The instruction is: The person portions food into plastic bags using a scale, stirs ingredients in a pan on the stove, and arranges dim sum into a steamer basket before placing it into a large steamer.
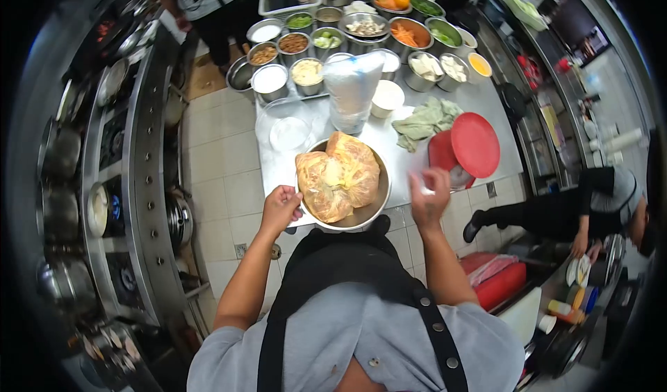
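A steel bowl (pixel 379 201) sits at the table's near edge, filled with large, lumpy golden-orange pieces (pixel 338 177); whether they are bread or meat I cannot tell. My left hand (pixel 283 208) is closed at the bowl's left rim, thumb and fingers gripping the edge. To the right of the bowl, my right hand (pixel 429 189) is raised with its fingers pinched together, slightly blurred, and a pale smear shows at the fingertips. Just beyond it stands a red tub (pixel 442 150) with whitish contents, its round red lid (pixel 476 145) tilted over the right side.
Behind the bowl are a plastic-wrapped stack (pixel 353 90), a clear container (pixel 288 134) and a green cloth (pixel 427 120). Several ingredient tins, including shredded carrot (pixel 410 34), crowd the far table. Stoves (pixel 114 142) line the left. Another person (pixel 583 197) works at right.
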Demonstrator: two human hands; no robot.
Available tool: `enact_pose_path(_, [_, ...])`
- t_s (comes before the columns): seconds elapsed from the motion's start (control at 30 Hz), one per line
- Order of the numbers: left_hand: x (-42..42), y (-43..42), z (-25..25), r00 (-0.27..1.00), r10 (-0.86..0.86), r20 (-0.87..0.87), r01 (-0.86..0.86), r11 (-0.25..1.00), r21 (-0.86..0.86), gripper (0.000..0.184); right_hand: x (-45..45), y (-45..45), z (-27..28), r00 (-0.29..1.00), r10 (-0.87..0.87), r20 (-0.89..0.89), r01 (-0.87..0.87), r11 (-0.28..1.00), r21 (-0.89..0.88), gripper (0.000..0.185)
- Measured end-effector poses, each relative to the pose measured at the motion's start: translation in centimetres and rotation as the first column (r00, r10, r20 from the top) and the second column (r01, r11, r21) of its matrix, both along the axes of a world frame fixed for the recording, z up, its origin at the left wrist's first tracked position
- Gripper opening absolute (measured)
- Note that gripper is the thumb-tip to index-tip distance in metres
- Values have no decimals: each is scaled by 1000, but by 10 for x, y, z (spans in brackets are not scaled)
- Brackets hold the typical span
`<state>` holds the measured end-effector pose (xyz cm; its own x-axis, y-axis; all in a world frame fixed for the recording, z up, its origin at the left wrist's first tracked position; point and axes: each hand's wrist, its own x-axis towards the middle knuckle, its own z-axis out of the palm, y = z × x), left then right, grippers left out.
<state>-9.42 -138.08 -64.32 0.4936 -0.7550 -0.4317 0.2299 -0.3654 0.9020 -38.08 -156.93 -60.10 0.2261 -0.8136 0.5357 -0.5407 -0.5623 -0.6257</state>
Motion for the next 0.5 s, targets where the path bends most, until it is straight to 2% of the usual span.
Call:
enact_pose_path(0.07, [-6, -1, 0, 1000, -15, -18, 15, 1000, 9, 20, -68, 1, -33, 919, -386, -82, 380, 921, -83, 50])
enact_pose_path(0.13, [-10, -3, 4, 1000, 10, -19, -11, 1000, -7, 19, -98, -23, -24, 852, -510, -119, 484, 854, -192, 61])
enact_pose_path(0.2, [-11, -7, 5, 999, 9, 32, -9, 1000, 9, 16, -101, -49, -15, 883, -460, -91, 453, 887, -89, 72])
enact_pose_path(0.27, [-8, -12, 5, 998, -1, 67, 0, 1000, 21, 15, -90, -71, -7, 968, -245, 58, 229, 952, 202, 83])
enact_pose_path(0.37, [-14, -19, 15, 999, 44, 24, -45, 999, 25, 14, -85, -89, -17, 967, -251, -39, 248, 897, 367, 87])
enact_pose_path(0.43, [-18, -15, 12, 992, 124, -3, -124, 992, 37, 15, -91, -90, -33, 975, -218, -43, 221, 935, 276, 85])
enact_pose_path(0.5, [-20, -14, 5, 973, 159, 165, -173, 982, 72, 17, -89, -80, -37, 985, -175, -7, 172, 957, 234, 84])
